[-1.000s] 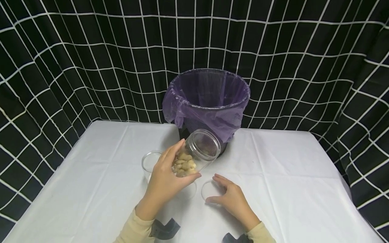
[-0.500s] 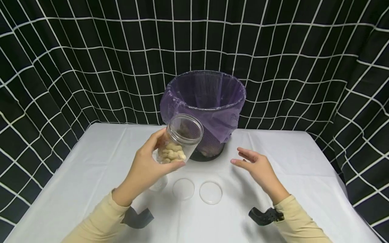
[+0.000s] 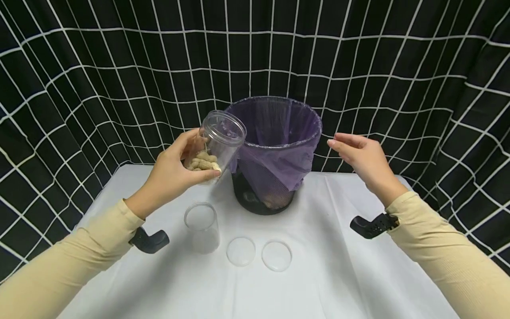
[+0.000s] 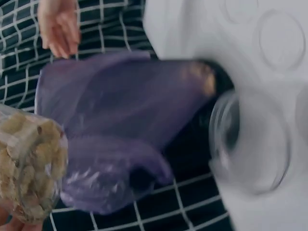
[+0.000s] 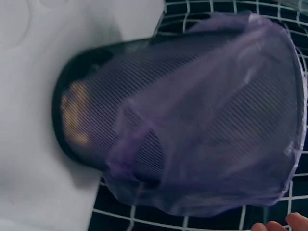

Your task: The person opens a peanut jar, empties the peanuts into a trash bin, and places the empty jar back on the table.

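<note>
1. A black curtain (image 3: 99,66) with a white grid hangs behind and to both sides of the hands, closing in the whole scene.
2. A table under a white cloth (image 3: 358,266) lies below both hands and reaches back to the curtain.
3. A black mesh bin (image 3: 263,195) lined with a purple bag (image 3: 279,133) stands on the cloth between the two hands, its open rim about level with them. The right wrist view shows the mesh side under the loose purple film, with something tan showing through the mesh low down near the base.
4. The left hand (image 3: 171,175) is raised just to the left of the bin rim, fingers and thumb wrapped round a clear jar (image 3: 213,146). The jar is tilted, its open mouth turned up and toward the bin, almost at the bag's edge.
5. Pale peanuts in their shells (image 3: 203,163) lie in the low end of the jar, against the palm. The left wrist view shows them heaped behind the clear wall.
6. The right hand (image 3: 362,159) hovers just right of the bin rim, holding nothing, fingers loosely stretched toward the bag and apart from it.
7. An empty clear jar (image 3: 202,227) stands upright on the cloth below the left hand.
8. Two clear round lids (image 3: 241,251) (image 3: 276,255) lie flat side by side on the cloth, below and between the hands, in front of the bin.
</note>
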Available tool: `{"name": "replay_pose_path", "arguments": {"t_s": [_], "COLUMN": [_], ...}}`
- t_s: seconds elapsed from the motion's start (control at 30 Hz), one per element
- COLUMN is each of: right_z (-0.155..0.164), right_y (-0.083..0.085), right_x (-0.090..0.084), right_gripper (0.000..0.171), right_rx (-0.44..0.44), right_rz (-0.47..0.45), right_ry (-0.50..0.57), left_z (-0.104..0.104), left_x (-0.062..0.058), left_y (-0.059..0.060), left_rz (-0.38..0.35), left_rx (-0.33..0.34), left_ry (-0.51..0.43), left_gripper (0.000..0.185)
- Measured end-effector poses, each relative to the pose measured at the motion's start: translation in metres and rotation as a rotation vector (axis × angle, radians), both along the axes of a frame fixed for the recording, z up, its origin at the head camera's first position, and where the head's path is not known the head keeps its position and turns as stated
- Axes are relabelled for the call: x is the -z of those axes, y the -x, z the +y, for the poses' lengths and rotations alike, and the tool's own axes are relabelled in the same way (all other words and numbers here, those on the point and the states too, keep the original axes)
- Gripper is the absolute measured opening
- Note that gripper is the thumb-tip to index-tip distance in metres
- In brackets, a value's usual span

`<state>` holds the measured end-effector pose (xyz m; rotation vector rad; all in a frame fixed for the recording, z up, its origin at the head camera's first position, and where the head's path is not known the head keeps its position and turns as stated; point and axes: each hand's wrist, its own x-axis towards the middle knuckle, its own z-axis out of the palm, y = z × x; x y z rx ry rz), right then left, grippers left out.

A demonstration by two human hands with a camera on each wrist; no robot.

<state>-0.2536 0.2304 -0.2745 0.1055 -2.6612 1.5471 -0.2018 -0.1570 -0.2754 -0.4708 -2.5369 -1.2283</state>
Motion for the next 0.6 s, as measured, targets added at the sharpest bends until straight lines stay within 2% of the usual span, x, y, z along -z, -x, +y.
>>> {"name": "replay_pose_path", "arguments": {"t_s": [0.23, 0.47, 0.6], "right_z": [-0.006, -0.016, -0.022], "right_y": [0.019, 0.032, 0.04], "right_x": [-0.028, -0.043, -0.05], "right_gripper": [0.07, 0.071, 0.066], "right_rx": [0.017, 0.054, 0.066], "right_rz": [0.07, 0.096, 0.129], "right_ry": [-0.044, -0.073, -0.087], "left_z": [-0.005, -0.006, -0.005], "left_x": [-0.028, -0.04, -0.048], "left_y": [0.026, 0.05, 0.063], "left_rz": [0.027, 0.066, 0.083], "left_rx": [0.007, 0.002, 0.01], "left_ry": [0.024, 0.084, 0.111], "left_gripper": [0.086, 0.088, 0.087]}}
